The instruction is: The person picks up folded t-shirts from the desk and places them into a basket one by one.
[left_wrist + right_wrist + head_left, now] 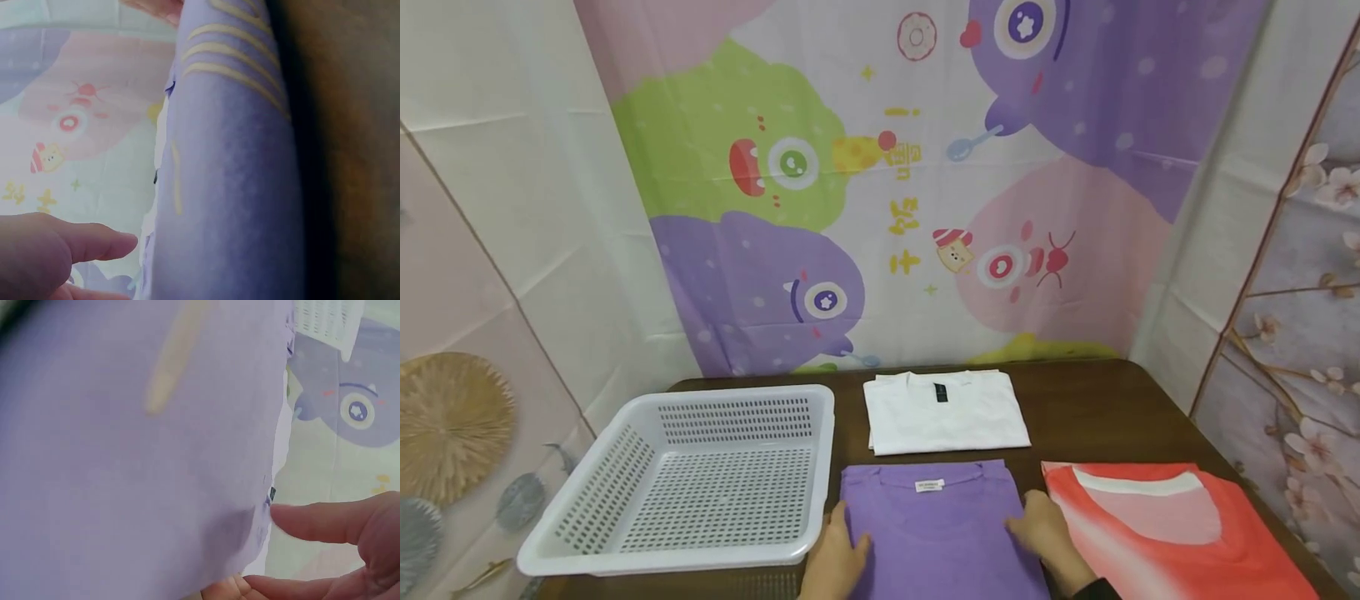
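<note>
Squaring the purple shirt [947, 542], near centre on the surface [1082, 417], right of the basket [700, 557], likely requires even, gentle pressure from left hand [835, 560] and right hand [1049, 535], each grip loose at its edge.

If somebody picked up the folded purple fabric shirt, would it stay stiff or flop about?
The folded purple fabric shirt would probably flop or come unfolded, since it looks like soft cloth merely folded over. It is likely light for its size, judging by its thin-looking fabric. With its broad, flat shape, it seems unlikely to roll.
</note>
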{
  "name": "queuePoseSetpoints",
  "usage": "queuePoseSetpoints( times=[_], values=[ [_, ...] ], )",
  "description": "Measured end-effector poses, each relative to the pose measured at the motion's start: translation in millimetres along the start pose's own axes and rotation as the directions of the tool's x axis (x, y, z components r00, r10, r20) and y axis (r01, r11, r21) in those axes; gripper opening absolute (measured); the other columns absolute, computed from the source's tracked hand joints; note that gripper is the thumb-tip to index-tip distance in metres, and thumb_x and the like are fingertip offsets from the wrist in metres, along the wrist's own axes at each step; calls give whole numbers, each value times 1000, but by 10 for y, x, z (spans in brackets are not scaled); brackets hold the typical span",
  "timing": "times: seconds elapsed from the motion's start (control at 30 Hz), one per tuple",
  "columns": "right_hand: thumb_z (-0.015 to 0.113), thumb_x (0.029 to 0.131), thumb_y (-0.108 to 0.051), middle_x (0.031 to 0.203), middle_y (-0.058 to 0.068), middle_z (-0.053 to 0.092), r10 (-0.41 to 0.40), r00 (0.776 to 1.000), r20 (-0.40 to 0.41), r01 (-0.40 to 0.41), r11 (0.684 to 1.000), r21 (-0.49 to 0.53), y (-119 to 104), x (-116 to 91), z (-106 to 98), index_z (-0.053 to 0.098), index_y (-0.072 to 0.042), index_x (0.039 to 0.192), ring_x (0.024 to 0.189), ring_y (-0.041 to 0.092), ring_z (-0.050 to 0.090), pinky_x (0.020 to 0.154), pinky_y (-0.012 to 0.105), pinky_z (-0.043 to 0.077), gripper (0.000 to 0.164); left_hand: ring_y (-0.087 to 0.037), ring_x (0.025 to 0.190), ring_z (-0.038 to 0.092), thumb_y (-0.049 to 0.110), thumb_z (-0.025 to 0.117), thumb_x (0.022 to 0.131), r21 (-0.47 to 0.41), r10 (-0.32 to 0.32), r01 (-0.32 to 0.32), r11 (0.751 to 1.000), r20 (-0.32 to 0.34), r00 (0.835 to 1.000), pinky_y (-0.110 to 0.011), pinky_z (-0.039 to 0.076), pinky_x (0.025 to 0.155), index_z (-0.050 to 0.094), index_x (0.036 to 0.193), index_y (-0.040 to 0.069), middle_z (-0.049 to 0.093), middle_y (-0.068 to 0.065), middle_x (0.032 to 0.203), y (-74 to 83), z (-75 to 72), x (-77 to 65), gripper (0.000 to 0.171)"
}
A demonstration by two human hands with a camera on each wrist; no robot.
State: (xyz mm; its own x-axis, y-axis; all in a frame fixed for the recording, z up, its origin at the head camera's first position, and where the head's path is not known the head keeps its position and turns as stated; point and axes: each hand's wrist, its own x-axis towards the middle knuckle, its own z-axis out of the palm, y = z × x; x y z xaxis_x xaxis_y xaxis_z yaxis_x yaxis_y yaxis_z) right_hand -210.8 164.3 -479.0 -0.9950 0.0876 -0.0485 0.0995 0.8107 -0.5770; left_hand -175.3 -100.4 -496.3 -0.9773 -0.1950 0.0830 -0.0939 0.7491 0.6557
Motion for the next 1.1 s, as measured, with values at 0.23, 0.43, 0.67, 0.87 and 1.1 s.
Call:
queuePoseSetpoints(
  times=[0.23, 0.43, 0.67, 0.87, 1.1],
  values=[
    [66, 70, -3, 90, 33, 62, 58, 998, 31, -59, 997, 55, -9, 98, -15, 54, 22, 94, 82, 39, 60, 73, 46, 51, 37, -49, 115, 56, 11, 70, 81, -42, -59, 59, 997, 5, 998, -53, 44, 101, 45, 126, -18, 54, -40, 122, -21, 16, 49, 59],
    [63, 71, -2, 107, 43, 56, 112, 989, 96, -128, 973, 191, 40, 165, -4, 46, 29, 109, 96, 49, 58, 84, 51, 52, 52, -50, 112, 57, 13, 65, 85, -55, -145, 150, 987, 92, 985, -54, 46, 97, 48, 121, -19, 55, -40, 119, -16, -10, 75, 51],
    [60, 77, -3, 118, 47, 50, 161, 965, 206, -222, 922, 318, 91, 236, 7, 49, 29, 115, 104, 55, 56, 83, 58, 53, 51, -49, 108, 59, 11, 65, 85, -67, -158, 165, 984, 98, 983, -54, 48, 95, 51, 117, -17, 58, -37, 116, -2, -31, 68, 45],
    [60, 79, -5, 114, 44, 53, 169, 963, 211, -237, 904, 357, 104, 226, 27, 51, 28, 113, 101, 51, 58, 83, 56, 53, 48, -48, 107, 60, 12, 65, 83, -112, -152, 159, 981, 62, 986, -53, 48, 94, 53, 116, -18, 59, -36, 114, -10, -21, 54, 46],
    [61, 80, -9, 119, 44, 52, 159, 968, 194, -223, 899, 378, 90, 205, 52, 50, 27, 116, 102, 49, 59, 87, 53, 52, 52, -49, 108, 59, 16, 65, 83, -173, -172, 173, 970, 21, 985, -54, 47, 95, 54, 116, -17, 60, -36, 114, -22, 12, 47, 48]
  ],
)
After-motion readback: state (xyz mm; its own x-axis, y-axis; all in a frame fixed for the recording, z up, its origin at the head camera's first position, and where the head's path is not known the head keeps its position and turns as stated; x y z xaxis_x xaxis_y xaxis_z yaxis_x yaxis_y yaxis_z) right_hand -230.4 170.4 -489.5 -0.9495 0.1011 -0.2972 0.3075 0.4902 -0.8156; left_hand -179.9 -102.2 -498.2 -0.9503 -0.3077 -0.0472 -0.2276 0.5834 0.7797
